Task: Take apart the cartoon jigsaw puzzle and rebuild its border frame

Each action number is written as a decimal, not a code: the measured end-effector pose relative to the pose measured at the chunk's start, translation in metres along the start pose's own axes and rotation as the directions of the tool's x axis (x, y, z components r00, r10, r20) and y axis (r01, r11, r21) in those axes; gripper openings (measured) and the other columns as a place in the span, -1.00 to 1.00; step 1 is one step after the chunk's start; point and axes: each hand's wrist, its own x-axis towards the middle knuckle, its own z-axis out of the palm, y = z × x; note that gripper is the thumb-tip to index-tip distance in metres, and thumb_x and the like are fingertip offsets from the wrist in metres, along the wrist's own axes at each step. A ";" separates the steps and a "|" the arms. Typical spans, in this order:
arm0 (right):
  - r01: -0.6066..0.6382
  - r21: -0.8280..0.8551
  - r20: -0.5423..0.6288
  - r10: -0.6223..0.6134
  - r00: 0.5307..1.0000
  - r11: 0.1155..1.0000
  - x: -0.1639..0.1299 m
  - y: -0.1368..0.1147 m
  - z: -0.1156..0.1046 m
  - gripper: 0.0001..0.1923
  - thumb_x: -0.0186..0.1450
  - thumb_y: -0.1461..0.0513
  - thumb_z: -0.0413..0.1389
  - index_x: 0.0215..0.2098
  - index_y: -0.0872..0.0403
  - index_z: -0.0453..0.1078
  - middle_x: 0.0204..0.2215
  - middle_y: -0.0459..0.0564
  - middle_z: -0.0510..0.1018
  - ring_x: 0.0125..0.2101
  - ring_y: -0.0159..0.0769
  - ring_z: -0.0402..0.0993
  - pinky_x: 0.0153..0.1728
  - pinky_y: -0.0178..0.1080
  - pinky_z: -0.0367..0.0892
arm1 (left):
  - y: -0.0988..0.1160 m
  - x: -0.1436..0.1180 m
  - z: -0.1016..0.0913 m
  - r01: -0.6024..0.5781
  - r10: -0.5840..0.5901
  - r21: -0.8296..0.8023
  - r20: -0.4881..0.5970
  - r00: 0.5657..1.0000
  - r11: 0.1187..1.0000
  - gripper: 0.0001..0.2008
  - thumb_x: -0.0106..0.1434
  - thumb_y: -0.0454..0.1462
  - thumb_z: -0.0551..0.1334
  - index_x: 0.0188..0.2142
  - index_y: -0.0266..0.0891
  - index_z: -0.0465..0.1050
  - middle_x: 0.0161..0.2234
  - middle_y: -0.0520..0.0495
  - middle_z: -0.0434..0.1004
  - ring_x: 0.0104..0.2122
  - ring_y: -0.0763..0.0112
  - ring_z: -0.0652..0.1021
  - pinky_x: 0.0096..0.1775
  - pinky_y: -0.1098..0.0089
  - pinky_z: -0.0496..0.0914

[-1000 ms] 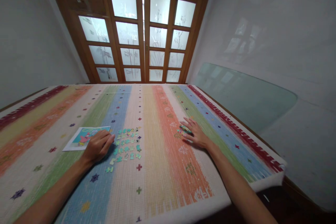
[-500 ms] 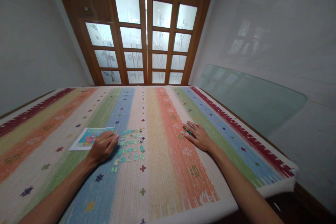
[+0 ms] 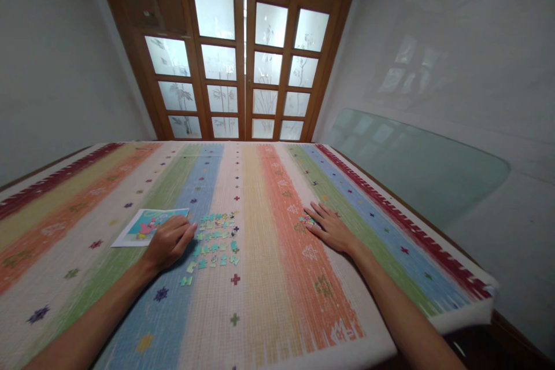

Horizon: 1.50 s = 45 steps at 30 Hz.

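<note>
Two hands rest on the striped cloth of the table [image 3: 269, 300]. Left hand [image 3: 169, 241] lies loosely curled, holding nothing, fingertips touching the near edge of the spread teal puzzle pieces [image 3: 215, 238], with the picture card [image 3: 141, 228] just beside its knuckles. Right hand [image 3: 332, 226] lies flat and released, fingertips at a small heap of pieces [image 3: 307, 220] on the orange stripe

The cloth [image 3: 260, 277] runs in long stripes of dark red, yellow, orange, cream, green and blue, dotted with small crosses and stars in purple, red and green. The puzzle pieces [image 3: 214, 240] are mostly teal, a few pale yellow. The picture card [image 3: 145, 226] shows a pink figure on turquoise with a white border.
</note>
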 end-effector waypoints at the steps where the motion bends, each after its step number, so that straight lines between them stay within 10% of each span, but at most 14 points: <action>1: 0.005 -0.005 -0.009 -0.005 1.000 1.000 -0.001 0.000 -0.001 -0.35 0.48 -0.18 -0.15 0.39 -0.09 0.25 0.41 0.15 0.21 0.39 0.11 0.09 0.32 0.25 0.07 | 0.000 0.000 0.000 -0.004 0.004 0.005 -0.002 1.000 1.000 -0.61 0.44 -0.36 0.10 -0.55 -0.20 0.35 -0.56 -0.02 0.38 -0.53 0.38 0.41 -0.38 0.33 0.33; 45: 0.183 0.087 -0.013 -0.182 0.983 0.979 -0.002 0.002 -0.008 -0.43 0.54 -0.08 -0.25 0.28 -0.12 0.39 0.34 0.04 0.34 0.35 0.02 0.19 0.34 0.28 0.04 | 0.010 0.002 -0.004 0.069 -0.064 0.034 -0.123 0.990 0.997 -0.65 0.43 -0.38 0.06 -0.49 -0.19 0.41 -0.51 -0.07 0.47 -0.43 0.26 0.43 -0.28 0.24 0.36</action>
